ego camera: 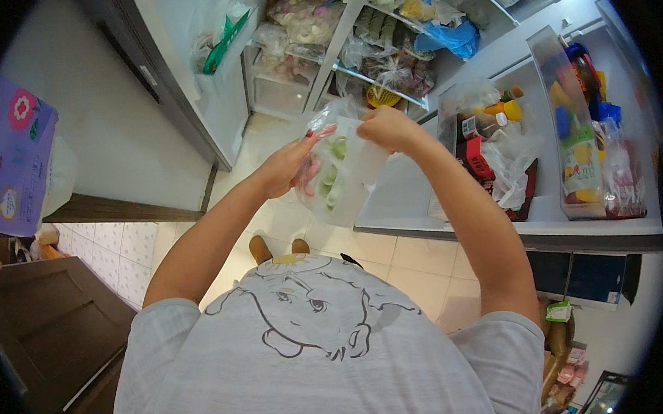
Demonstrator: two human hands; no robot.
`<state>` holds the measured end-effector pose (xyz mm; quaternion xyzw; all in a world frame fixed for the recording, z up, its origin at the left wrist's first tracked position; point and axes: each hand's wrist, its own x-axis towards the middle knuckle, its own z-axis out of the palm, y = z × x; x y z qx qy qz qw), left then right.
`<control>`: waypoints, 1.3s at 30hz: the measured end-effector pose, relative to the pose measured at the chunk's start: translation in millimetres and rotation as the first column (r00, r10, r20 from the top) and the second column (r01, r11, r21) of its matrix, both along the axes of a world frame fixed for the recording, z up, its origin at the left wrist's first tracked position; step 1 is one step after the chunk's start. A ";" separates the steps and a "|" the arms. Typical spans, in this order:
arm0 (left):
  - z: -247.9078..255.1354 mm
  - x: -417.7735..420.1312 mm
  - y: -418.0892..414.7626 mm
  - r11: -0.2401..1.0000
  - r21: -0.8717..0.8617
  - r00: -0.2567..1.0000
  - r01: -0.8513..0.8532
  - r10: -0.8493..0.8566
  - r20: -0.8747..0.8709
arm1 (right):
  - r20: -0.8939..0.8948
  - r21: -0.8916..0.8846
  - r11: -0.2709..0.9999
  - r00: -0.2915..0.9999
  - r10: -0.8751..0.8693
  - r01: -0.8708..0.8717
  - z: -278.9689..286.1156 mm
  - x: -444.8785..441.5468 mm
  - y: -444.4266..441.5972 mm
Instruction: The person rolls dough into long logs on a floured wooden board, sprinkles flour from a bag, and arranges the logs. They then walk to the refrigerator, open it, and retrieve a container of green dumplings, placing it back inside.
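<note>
In front of my body I hold up a clear plastic bag (330, 112) together with a frosted white plastic sheet or flat box (357, 177); which of the two it is I cannot tell. Several pale green food pieces (328, 177) show in a row through the plastic. My left hand (286, 167) grips the left side, with its fingers partly behind or inside the clear film. At the upper right edge, my right hand (390, 129) pinches the white plastic with curled fingers.
Ahead stands an open fridge-freezer whose shelves (381, 81) hold bagged food and a blue bag (451, 37). Its right door (399, 194) carries bottles and packets in clear bins (563, 136). The left door (155, 75) is swung open, near a purple package (12, 158). Tiled floor (420, 258) lies below.
</note>
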<state>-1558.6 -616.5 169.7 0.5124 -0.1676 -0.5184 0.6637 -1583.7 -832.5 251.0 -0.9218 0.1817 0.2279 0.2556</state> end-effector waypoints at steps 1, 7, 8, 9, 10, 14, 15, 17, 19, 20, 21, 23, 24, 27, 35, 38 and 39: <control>3.5 -2.7 -6.1 1.000 -0.022 1.000 0.014 -0.014 -0.004 | -0.037 -0.097 0.995 0.999 0.021 -0.025 -13.2 -4.4 -16.3; -13.5 -7.2 -10.6 0.995 -0.091 0.996 0.042 -0.050 -0.078 | -0.011 -0.257 0.906 0.938 0.346 -0.337 -24.1 -4.1 -16.5; -15.4 -8.6 -9.7 0.997 -0.072 0.993 0.029 -0.037 -0.113 | -0.033 -0.255 0.903 0.936 0.350 -0.347 -32.6 -7.1 -18.6; -12.8 -5.5 -12.6 0.998 -0.061 0.991 0.028 -0.036 -0.132 | -0.110 -0.248 0.926 0.958 0.264 -0.284 -45.9 -7.7 -38.4; -13.5 -2.4 -12.6 0.999 -0.046 0.988 0.009 -0.016 -0.157 | -0.191 -0.240 0.941 0.962 0.194 -0.238 -47.9 -5.4 -44.4; -21.9 1.8 4.7 0.999 -0.014 0.987 -0.034 0.032 -0.156 | -0.100 -0.119 0.987 0.990 0.097 -0.109 -28.4 -25.8 -40.0; -23.6 1.9 6.8 0.999 -0.029 0.986 -0.030 0.025 -0.163 | -0.092 -0.077 0.997 0.996 0.015 -0.022 -25.4 -30.4 -40.7; -26.4 1.5 8.2 0.998 -0.048 0.985 -0.029 0.020 -0.170 | -0.070 -0.028 0.999 0.997 -0.025 0.023 -29.0 -37.4 -47.5; -27.3 1.1 5.3 0.998 -0.060 0.986 -0.030 0.020 -0.166 | -0.025 -0.028 0.999 0.999 0.022 -0.023 -31.6 -44.5 -55.4; -27.1 0.3 3.6 0.998 -0.061 0.985 -0.018 0.008 -0.171 | 0.002 -0.033 0.999 1.000 0.028 -0.028 -31.3 -49.2 -57.8; -26.4 0.0 4.9 0.998 -0.061 0.985 -0.018 0.007 -0.173 | 0.039 -0.043 0.999 0.999 0.012 -0.010 -19.6 -51.3 -48.0; -26.1 1.2 10.0 0.997 -0.065 0.986 -0.035 0.024 -0.163 | 0.126 -0.053 0.998 0.992 -0.013 0.020 -1.2 -59.5 -28.5; -27.4 -1.1 10.6 0.997 -0.072 0.988 -0.036 0.024 -0.155 | 0.171 -0.054 0.997 0.985 -0.038 0.048 5.9 -74.6 -19.5; -31.5 -8.1 1.9 0.996 -0.035 0.984 -0.076 0.069 -0.163 | 0.095 -0.137 0.989 0.995 -0.040 0.053 -7.9 -85.6 -31.3; -36.6 -20.5 -12.2 0.988 -0.004 0.979 -0.156 0.154 -0.136 | 0.248 -0.019 0.995 0.964 -0.094 0.101 -7.9 -141.0 -43.0; -35.8 -23.2 -7.3 0.982 -0.010 0.975 -0.187 0.184 -0.121 | 0.356 -0.034 0.999 0.934 -0.021 0.035 -3.2 -168.4 -36.0; -31.5 -27.6 -8.2 0.982 -0.021 0.974 -0.189 0.185 -0.134 | 0.395 -0.064 0.998 0.919 0.012 0.015 -1.8 -176.1 -31.2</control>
